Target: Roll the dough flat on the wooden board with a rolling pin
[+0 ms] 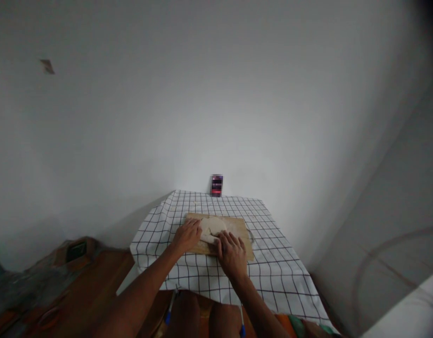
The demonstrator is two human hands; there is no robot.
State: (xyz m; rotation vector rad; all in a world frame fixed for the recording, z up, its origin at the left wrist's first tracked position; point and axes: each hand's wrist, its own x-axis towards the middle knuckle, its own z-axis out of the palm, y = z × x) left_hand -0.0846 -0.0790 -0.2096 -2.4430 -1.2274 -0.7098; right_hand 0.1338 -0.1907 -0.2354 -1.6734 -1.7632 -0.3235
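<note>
A pale, flattened piece of dough (216, 224) lies on a wooden board (248, 241), with a fold or hollow near its middle and a raised front edge. At its left side rests my left hand (188, 234), fingers stretched out together and fingertips touching the dough. My right hand (233, 253) is on the front right edge, its fingers bent over the dough and the thumb beside it. The palms hide part of the dough's edges and of the board.
The board sits on a table with a white and black checked cloth (272, 267). A small dark box-like thing (216, 185), blurred out, stands at the far edge by the white wall (216, 103). My knees (225, 319) are under the near edge. Cluttered items lie on the floor at left.
</note>
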